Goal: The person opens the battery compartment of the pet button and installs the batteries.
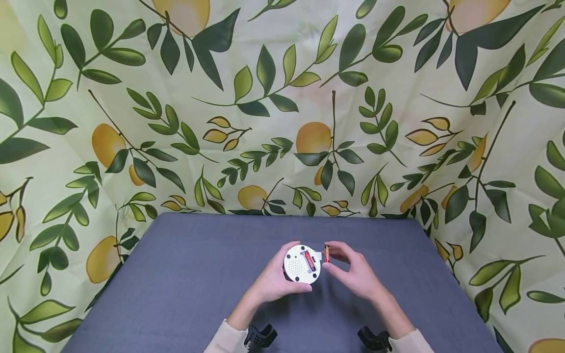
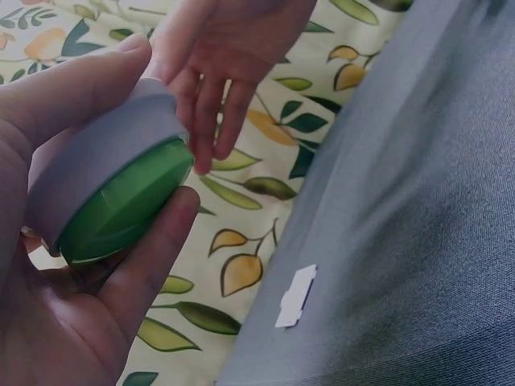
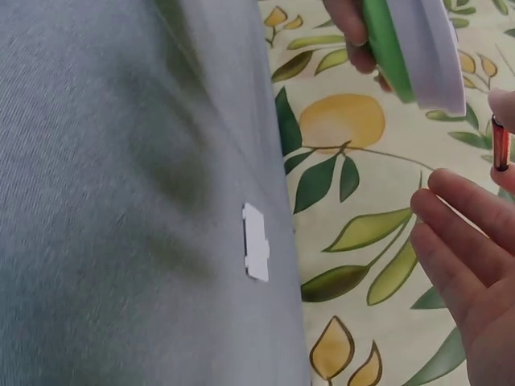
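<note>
My left hand [image 1: 274,280] grips a round white battery-powered device [image 1: 295,267] by its edge, thumb below and fingers above. Its underside faces the head camera, with small speaker holes and several dark round feet. One red battery [image 1: 310,261] lies in its open compartment. In the left wrist view the device's other side is green [image 2: 133,201]. Just to the right, my right hand [image 1: 358,275] pinches a second red battery [image 1: 327,254] upright between thumb and fingers, apart from the device. The other right fingers [image 3: 463,233] are extended.
A small white battery cover [image 3: 256,243] lies on the grey cloth-covered table [image 1: 198,274], beyond the hands. Behind the table hangs a leaf-and-fruit patterned cloth [image 1: 273,127]. Black bands [image 1: 260,337] are on both wrists.
</note>
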A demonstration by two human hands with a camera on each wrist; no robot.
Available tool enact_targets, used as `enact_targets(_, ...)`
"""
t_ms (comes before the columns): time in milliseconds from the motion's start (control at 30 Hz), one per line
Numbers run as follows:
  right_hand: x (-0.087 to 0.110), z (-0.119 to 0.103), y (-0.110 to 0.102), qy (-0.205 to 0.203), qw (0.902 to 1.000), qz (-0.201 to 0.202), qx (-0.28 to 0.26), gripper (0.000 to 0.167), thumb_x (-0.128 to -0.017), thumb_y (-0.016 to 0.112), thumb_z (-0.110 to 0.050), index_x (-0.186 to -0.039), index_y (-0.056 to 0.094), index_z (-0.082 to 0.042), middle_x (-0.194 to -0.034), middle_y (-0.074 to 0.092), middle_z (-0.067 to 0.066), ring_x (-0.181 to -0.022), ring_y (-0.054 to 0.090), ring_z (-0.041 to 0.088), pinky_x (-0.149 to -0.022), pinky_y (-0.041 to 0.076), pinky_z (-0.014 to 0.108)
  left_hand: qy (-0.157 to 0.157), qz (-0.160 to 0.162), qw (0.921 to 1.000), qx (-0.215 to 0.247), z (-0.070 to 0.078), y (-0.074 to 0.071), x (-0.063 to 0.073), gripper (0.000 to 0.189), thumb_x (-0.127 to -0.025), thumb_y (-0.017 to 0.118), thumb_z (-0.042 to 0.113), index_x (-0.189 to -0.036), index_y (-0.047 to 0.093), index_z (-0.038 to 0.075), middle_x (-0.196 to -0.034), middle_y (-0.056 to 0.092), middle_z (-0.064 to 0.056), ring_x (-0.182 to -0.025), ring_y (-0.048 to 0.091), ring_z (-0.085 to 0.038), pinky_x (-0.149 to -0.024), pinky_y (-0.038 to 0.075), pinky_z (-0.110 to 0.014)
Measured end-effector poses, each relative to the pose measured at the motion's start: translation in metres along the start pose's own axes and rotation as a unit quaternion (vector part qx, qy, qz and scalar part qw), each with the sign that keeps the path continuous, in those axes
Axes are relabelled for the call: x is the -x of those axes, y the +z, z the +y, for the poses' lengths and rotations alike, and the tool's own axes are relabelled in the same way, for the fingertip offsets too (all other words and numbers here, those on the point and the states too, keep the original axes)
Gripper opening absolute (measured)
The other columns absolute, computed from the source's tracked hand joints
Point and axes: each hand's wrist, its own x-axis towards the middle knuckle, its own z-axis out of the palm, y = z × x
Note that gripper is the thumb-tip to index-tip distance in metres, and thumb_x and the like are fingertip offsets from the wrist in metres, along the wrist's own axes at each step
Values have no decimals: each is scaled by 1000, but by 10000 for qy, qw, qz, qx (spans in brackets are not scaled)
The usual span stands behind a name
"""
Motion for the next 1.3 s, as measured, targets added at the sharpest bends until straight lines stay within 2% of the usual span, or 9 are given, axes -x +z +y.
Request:
enact_targets(367,-6,-10,9,-279,9987,-43,-431,44,-92,76,-14,-133,59,-15,-115,73,1,-109,68,18,-96,52,44,82,-83,9999,-17,1,0,0,100,-71,94,33,-153,37,25,-134,56,4,-116,54,-16,-100,40,-42)
enact_targets(700,-12,-17,19,-195,9985,-147,-483,46,-92,77,-19,-135,58,-17,-115,72,-1,-108,67,17,-96,52,49,4,-118,9999,-16,1,1,-1,100,-72,94,32,-153,38,18,-130,57,5,-113,54,-16,-98,41,-38)
enact_targets(967,-13,-19,26,-209,9982,-180,-525,47,-92,77,-19,-136,60,-12,-117,70,-2,-106,66,16,-93,54,45,46,-183,9998,4,3,1,0,99,-72,93,32,-153,37,20,-131,57,3,-111,56,-15,-95,43,-35)
enact_targets(1167,-12,-21,30,-35,9984,-252,-505,48,-91,78,-23,-136,60,-18,-118,68,-4,-102,63,15,-90,54,41,73,-231,9997,43,5,2,1,98,-73,93,33,-153,36,24,-134,55,3,-114,54,-16,-95,44,-35)
enact_targets(1300,-12,-20,32,103,9981,-297,-527,48,-92,77,-25,-136,61,-20,-122,67,-4,-102,61,19,-89,53,39,76,-212,9997,51,4,2,1,98,-72,93,32,-152,37,25,-133,55,4,-115,54,-16,-95,44,-34)
